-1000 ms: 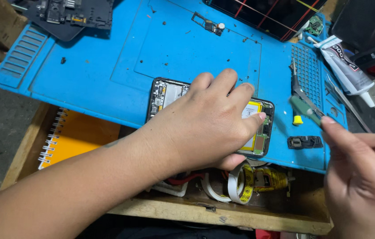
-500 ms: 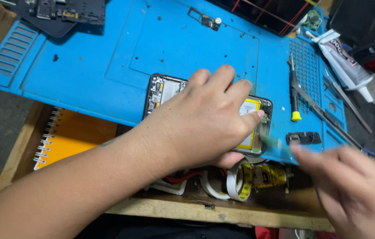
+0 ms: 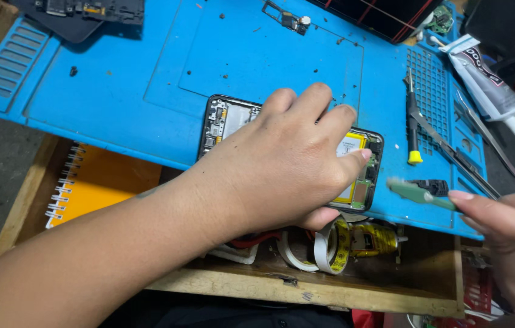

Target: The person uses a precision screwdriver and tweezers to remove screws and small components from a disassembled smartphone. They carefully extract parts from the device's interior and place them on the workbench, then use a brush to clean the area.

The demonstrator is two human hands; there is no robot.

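Blue mat carries the opened phone at its near edge, pinned flat under your left hand, fingers spread across it. Just beside it, your right hand pinches a green plastic tool, tip toward the phone's right end.

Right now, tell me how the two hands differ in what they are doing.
The left hand lies flat, palm down, over the opened phone on the blue mat; the right hand is off the mat's edge. The left hand covers the phone with spread fingers; the right hand pinches a thin green tool pointing towards the phone. Both are bare.
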